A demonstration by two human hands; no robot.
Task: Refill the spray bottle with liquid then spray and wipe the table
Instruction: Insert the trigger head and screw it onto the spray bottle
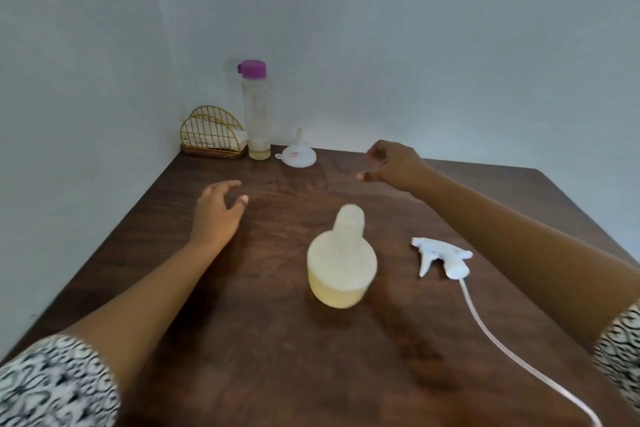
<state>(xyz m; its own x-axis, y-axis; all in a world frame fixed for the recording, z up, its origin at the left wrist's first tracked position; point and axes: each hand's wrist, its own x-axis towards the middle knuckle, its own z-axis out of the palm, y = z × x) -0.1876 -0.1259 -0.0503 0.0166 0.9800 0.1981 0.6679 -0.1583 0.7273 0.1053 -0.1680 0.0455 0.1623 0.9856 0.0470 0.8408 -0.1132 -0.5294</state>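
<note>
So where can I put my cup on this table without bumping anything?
The near middle of the table, in front of the spray bottle and left of the tube, is bare. So is the far right edge past the right hand. The back left corner is crowded: napkin holder, purple-capped bottle, funnel.

You're wearing a white, black-squiggled print; the left sleeve (52,385) and right sleeve (620,350) (both blurred) are ending above bare forearms.
</note>
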